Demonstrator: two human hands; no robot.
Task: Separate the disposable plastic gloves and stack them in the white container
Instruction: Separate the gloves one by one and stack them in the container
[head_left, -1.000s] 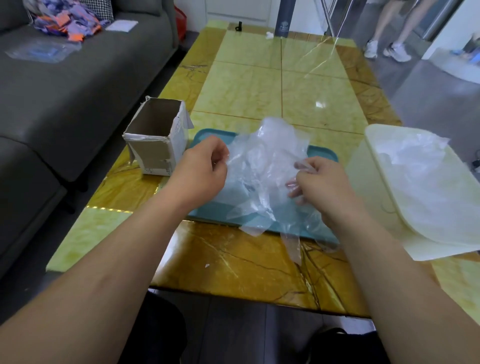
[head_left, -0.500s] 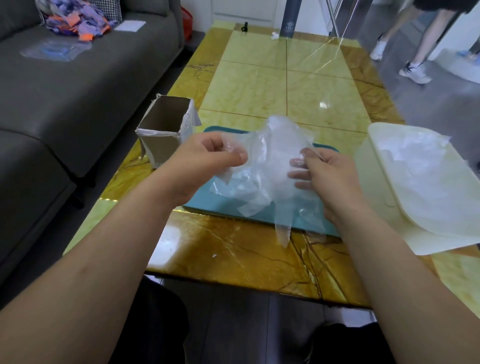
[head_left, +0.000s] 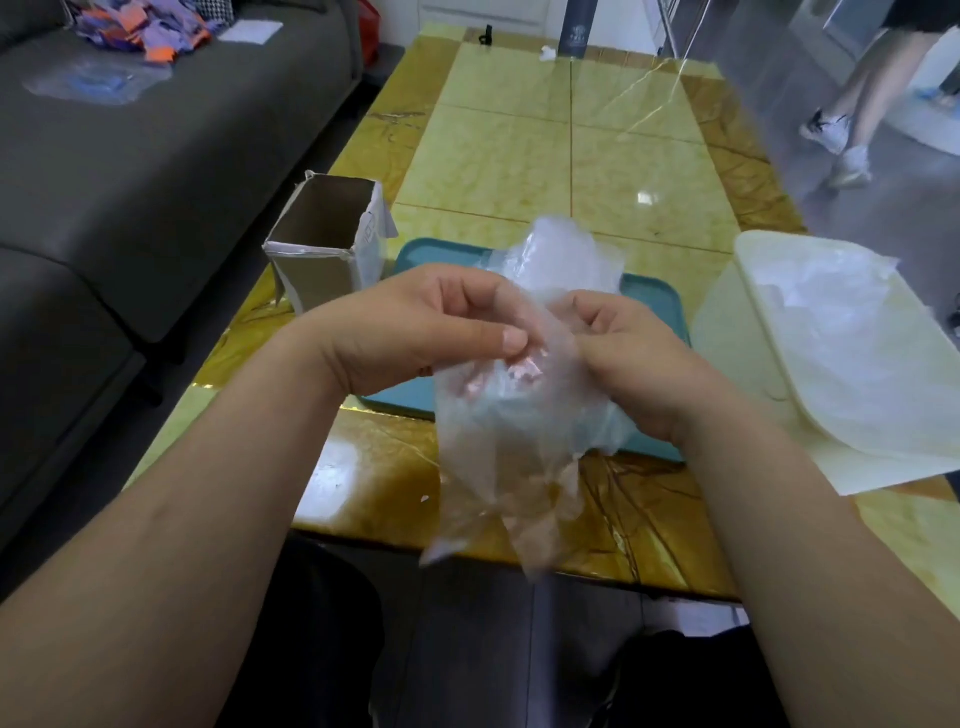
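Pinching crumpled clear plastic gloves (head_left: 519, 415) with left hand (head_left: 415, 332) and right hand (head_left: 639, 364).
Featherlight, limp, clingy; probably best peeled from loose edges below the grip.

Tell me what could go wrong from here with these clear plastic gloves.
1. The left hand and right hand both pinch the same clump of clear plastic gloves; the layers may cling, so two could come away as one.
2. Its loose ends hang past the near edge of the yellow marble table; a slipped glove could fall to the floor, not onto the teal tray.
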